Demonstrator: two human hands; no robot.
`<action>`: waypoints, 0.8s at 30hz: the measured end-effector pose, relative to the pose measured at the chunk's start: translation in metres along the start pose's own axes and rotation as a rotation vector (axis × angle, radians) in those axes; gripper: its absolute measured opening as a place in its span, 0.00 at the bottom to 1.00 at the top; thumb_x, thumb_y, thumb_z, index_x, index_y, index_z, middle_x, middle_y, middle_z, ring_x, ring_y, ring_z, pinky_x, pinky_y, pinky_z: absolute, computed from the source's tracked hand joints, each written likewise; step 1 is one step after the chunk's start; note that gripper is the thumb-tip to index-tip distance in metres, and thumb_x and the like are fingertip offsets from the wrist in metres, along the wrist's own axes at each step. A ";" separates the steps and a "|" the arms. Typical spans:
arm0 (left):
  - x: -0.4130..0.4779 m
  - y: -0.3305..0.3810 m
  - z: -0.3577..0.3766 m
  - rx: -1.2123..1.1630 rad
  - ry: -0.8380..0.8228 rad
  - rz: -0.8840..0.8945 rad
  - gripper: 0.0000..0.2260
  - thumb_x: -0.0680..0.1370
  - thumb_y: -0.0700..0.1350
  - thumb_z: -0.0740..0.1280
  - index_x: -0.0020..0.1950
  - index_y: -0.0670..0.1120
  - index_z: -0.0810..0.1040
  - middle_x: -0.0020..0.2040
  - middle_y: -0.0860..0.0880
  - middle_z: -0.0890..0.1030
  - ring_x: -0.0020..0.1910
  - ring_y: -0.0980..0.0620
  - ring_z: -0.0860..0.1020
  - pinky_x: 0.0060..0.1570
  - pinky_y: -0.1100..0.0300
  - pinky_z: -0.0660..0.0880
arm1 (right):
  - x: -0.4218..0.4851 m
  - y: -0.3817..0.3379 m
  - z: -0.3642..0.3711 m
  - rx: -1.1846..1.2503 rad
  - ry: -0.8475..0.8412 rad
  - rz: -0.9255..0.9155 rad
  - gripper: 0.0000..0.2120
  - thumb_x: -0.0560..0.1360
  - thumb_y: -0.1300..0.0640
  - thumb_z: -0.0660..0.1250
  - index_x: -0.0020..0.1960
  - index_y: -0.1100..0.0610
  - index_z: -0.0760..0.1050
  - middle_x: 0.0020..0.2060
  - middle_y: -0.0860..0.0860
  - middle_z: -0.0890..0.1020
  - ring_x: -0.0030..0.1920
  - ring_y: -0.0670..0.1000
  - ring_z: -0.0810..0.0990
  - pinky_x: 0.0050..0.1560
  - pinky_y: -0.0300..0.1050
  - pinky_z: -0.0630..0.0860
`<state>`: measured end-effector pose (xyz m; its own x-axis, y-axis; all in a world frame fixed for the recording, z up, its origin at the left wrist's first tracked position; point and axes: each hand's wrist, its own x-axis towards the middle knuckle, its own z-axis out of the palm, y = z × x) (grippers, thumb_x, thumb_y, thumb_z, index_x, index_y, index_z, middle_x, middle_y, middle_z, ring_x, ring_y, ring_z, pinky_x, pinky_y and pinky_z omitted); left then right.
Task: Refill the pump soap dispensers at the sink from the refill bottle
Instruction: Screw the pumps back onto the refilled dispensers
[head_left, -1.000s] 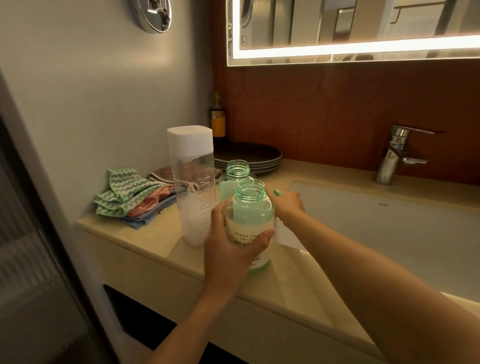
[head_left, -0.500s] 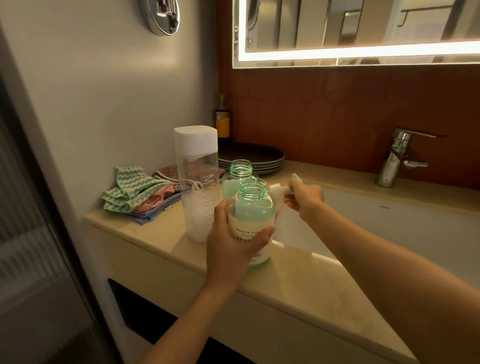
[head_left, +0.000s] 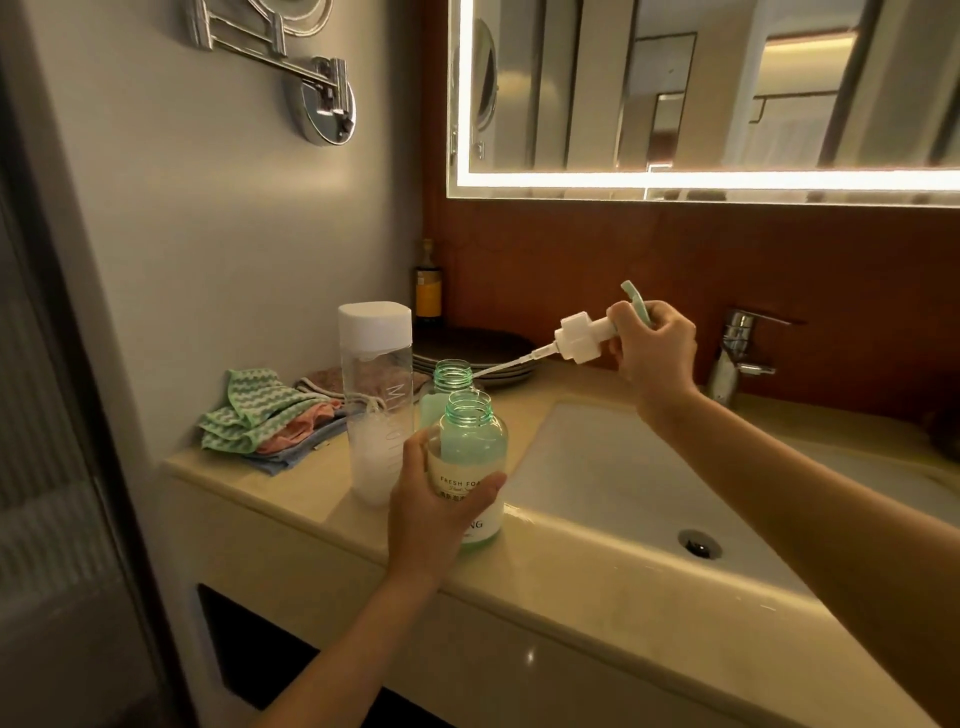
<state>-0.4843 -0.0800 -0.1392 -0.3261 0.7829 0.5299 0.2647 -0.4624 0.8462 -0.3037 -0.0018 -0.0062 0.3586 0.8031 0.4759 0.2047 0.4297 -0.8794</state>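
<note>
- The refill bottle (head_left: 375, 400) stands capped on the counter (head_left: 571, 582), just beside the dispensers.
- Your left hand (head_left: 436, 512) grips the front dispenser (head_left: 472, 457), which has an open neck, at the sink (head_left: 597, 467) edge.
- Your right hand (head_left: 654, 348) pinches the pump (head_left: 582, 338). Its slanting tube may drip or knock the rear dispenser (head_left: 453, 382).
- Half a second ago the pump was low; now it is raised.

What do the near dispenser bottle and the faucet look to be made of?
The near dispenser bottle: likely clear green-tinted plastic, glossy; you see through it, with moulded threads at the neck. The faucet: metal, seemingly polished chrome; it mirrors bright highlights.
</note>
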 end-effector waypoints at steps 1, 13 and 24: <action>0.000 0.001 0.001 0.005 0.004 0.003 0.34 0.58 0.61 0.74 0.60 0.56 0.66 0.52 0.63 0.73 0.50 0.66 0.74 0.42 0.72 0.74 | -0.002 -0.004 -0.003 -0.001 -0.006 -0.029 0.04 0.71 0.52 0.64 0.38 0.51 0.73 0.36 0.53 0.77 0.38 0.51 0.73 0.39 0.47 0.73; 0.001 -0.001 0.001 0.048 0.008 0.001 0.31 0.62 0.54 0.74 0.61 0.55 0.65 0.52 0.65 0.72 0.49 0.67 0.73 0.41 0.77 0.71 | -0.025 -0.052 -0.024 0.066 -0.044 -0.230 0.07 0.73 0.57 0.64 0.37 0.51 0.73 0.31 0.48 0.72 0.38 0.51 0.71 0.39 0.48 0.72; 0.000 -0.001 0.000 0.020 0.018 -0.009 0.34 0.57 0.63 0.74 0.59 0.57 0.66 0.52 0.63 0.74 0.49 0.68 0.75 0.42 0.75 0.72 | -0.046 -0.053 0.020 -0.198 -0.398 -0.322 0.04 0.71 0.58 0.69 0.43 0.58 0.76 0.32 0.46 0.73 0.30 0.42 0.69 0.27 0.27 0.65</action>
<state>-0.4842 -0.0796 -0.1402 -0.3449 0.7792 0.5234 0.2799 -0.4469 0.8497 -0.3492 -0.0532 0.0181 -0.1152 0.7542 0.6465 0.4283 0.6249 -0.6527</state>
